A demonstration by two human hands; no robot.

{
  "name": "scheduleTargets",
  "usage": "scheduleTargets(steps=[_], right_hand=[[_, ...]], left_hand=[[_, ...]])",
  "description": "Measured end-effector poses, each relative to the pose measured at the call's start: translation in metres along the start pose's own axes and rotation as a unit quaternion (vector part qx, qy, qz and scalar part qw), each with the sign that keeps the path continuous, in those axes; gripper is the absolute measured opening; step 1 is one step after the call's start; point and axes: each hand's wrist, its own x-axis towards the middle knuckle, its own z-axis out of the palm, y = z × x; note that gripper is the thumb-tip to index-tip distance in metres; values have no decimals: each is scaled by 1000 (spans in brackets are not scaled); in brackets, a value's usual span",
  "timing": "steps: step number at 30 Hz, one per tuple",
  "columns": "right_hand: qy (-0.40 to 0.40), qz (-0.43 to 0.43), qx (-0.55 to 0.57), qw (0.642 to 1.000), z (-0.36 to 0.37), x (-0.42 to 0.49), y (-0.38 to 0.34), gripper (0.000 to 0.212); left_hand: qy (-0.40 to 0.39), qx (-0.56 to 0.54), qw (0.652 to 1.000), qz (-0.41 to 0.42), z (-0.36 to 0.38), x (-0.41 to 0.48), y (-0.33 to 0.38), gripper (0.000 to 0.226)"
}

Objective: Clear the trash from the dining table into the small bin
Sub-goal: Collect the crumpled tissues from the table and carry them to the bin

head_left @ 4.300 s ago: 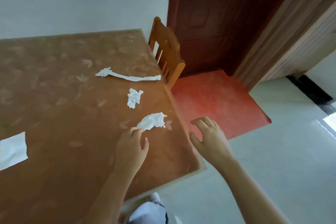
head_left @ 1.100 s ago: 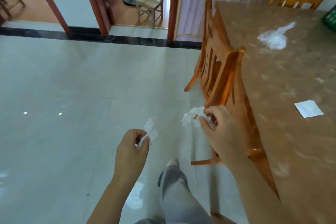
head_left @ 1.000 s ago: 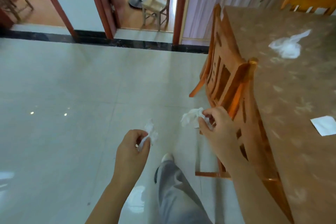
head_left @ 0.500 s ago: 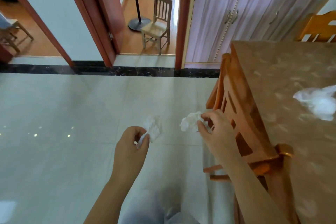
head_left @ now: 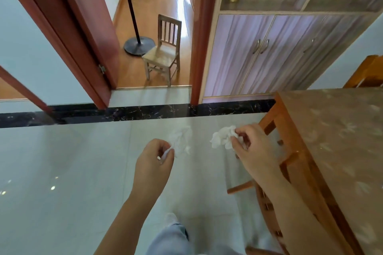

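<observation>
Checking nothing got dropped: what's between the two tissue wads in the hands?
Only bare floor tile, seen in the head view. The left wad, pinched by the left hand, and the right wad, held by the right hand, do not touch.

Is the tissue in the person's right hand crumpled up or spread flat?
Crumpled. The tissue is a bunched, wrinkled white wad, pinched by the right hand.

each hand, left hand [head_left: 153, 163] and right hand [head_left: 251, 147], pinches a crumpled tissue.
</observation>
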Motion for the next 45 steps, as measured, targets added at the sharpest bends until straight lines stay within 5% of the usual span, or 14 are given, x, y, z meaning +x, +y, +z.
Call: scheduleTargets(steps=[13,24,33,45], right_hand=[[60,59,19,996,32,226,63,14],[159,128,35,978,-41,408,163,11],[236,291,-20,927,-85,467,255,12],[360,345,-45,866,-161,626,329,13]], left_hand=[[-71,29,996,42,89,238,34,10],[-161,49,971,168,236,432,167,8],[-321,56,902,284,382,537,233,13],[-421,-14,811,406,559,666,371,5]])
